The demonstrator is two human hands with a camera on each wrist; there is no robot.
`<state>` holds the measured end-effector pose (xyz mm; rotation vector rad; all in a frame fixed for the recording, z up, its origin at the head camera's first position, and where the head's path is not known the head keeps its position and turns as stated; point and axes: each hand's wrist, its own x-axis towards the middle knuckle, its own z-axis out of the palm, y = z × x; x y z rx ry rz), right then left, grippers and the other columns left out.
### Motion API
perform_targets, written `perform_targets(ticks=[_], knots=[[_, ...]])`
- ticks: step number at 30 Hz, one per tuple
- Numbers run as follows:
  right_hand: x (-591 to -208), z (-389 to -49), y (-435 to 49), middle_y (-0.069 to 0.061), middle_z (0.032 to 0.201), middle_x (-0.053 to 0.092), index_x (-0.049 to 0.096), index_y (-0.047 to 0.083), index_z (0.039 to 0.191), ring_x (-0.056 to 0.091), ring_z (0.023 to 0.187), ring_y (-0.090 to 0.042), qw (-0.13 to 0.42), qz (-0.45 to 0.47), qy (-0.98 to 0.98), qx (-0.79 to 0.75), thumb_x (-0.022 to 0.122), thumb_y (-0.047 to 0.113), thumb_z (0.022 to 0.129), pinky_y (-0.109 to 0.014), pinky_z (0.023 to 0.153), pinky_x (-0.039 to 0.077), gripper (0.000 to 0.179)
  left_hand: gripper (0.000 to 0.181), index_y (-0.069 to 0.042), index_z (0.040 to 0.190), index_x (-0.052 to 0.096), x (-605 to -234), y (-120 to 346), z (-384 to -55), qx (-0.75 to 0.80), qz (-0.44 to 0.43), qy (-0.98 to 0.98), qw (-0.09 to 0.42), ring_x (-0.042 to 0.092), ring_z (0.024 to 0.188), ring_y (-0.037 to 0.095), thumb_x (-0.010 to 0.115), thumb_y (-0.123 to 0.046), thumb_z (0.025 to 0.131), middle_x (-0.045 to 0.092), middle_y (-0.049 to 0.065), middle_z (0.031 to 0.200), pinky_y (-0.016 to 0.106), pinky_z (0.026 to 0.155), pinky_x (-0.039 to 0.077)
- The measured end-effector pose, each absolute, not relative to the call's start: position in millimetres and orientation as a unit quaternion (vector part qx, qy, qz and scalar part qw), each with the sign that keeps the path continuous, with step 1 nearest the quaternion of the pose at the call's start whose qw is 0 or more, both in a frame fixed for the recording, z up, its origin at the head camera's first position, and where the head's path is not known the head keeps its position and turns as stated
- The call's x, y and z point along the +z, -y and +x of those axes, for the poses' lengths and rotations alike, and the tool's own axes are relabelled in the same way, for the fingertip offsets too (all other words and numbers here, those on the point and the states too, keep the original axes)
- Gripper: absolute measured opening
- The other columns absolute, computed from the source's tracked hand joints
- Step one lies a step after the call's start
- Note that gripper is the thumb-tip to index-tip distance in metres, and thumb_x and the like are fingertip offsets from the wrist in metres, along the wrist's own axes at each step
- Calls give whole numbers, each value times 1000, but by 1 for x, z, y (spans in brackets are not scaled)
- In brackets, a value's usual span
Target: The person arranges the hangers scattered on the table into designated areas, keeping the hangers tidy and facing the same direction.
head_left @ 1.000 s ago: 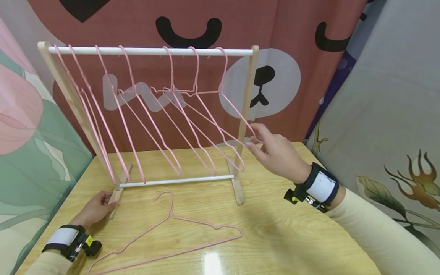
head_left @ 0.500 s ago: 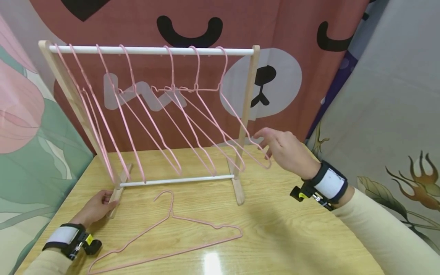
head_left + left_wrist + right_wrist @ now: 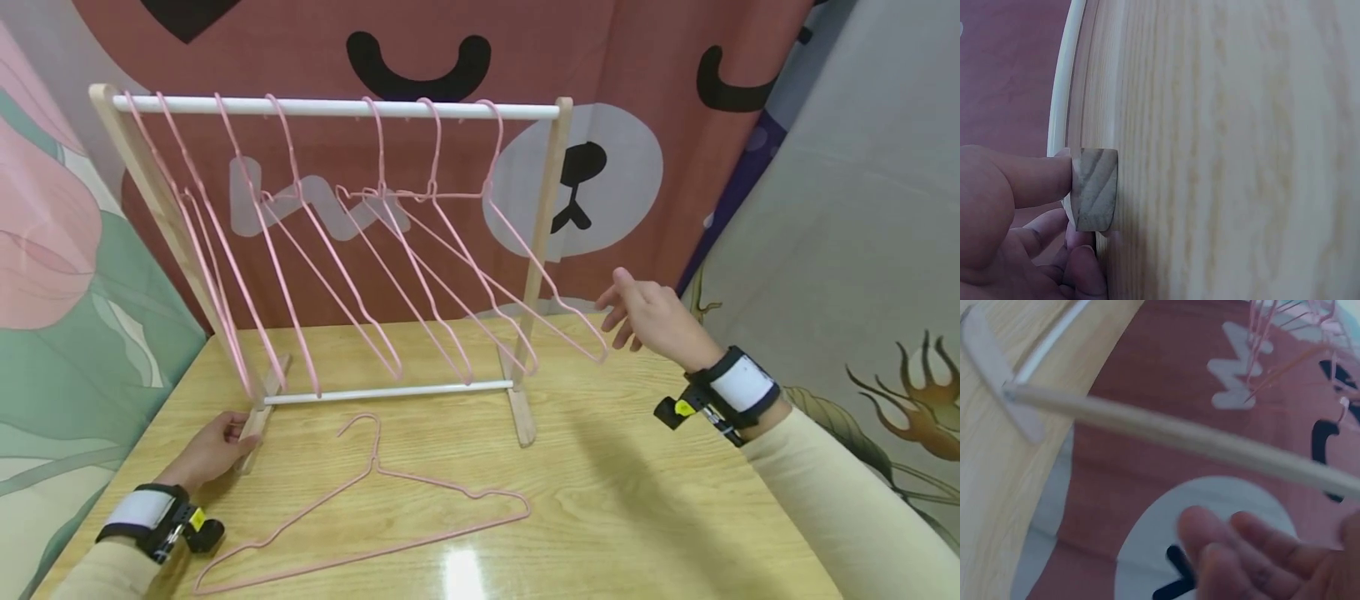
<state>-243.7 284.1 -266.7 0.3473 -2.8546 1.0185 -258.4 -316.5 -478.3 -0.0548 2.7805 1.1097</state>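
Observation:
A wooden rack (image 3: 551, 208) with a white top rail carries several pink wire hangers. At its lower left, my left hand (image 3: 206, 450) grips the rack's wooden foot (image 3: 257, 431). The left wrist view shows the thumb against one side of the foot's end (image 3: 1096, 190), with fingers curled below. My right hand (image 3: 656, 325) is held in the air, fingers relaxed, just right of the rightmost hanger (image 3: 487, 185). Nothing is in this hand, and in the right wrist view its fingers (image 3: 1235, 562) are beside the rack's post. One loose pink hanger (image 3: 374, 458) lies flat on the table.
The light wooden table (image 3: 615, 500) reaches back to a curtain (image 3: 600, 50) with a bear print. A white lower bar (image 3: 390, 392) joins the rack's feet. A grey patterned curtain (image 3: 840, 208) hangs on the right, a green floral one (image 3: 67, 358) on the left.
My right hand has let go of the rightmost hanger and moved right, away from it. That hanger's lower corner has swung out to the right. The left hand stays on the foot.

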Motion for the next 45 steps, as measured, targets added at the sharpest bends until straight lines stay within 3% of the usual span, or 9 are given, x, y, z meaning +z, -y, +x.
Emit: perform_targets(ticks=[6,10,19,29,37,45], knots=[[-294,-252,-296,-8,83,68,67,-1,113,66,63,-16,2,110,966,235,53,21,106,-34,57,52,27,48,21,131,37,-478,316,-259,376,-10,-924,70,52,95,35,58,-11,102,51,27,106,30,71,45],[-315,-254,-295,-5,79,68,69,1,105,66,64,-17,-14,131,966,223,59,14,101,-34,56,50,17,46,22,129,38,-478,316,-257,383,4,-922,57,53,93,33,58,-8,100,52,26,103,26,67,46],[-359,-244,-281,-1,79,68,70,3,102,63,62,-15,-54,163,950,262,63,15,101,-33,58,51,14,46,21,130,38,-479,317,-261,382,1,-922,64,52,93,33,58,-10,101,52,25,103,27,67,46],[-402,-236,-254,8,85,67,71,9,100,60,74,-5,-66,307,915,251,68,12,97,-27,66,51,5,47,20,130,38,-479,317,-260,382,-1,-922,68,53,93,34,58,-11,101,52,25,103,29,68,46],[-424,-226,-227,2,98,69,71,7,105,62,86,-10,-84,352,897,252,72,11,94,-35,80,54,12,50,21,133,36,-480,316,-258,378,-13,-923,76,52,95,35,57,-12,102,52,26,105,31,71,46],[-450,-216,-194,2,104,65,70,12,112,60,93,-10,-99,361,890,258,77,22,92,-26,84,51,23,51,23,132,36,-479,316,-257,379,-5,-923,71,53,95,36,57,-12,102,52,29,106,29,69,47]])
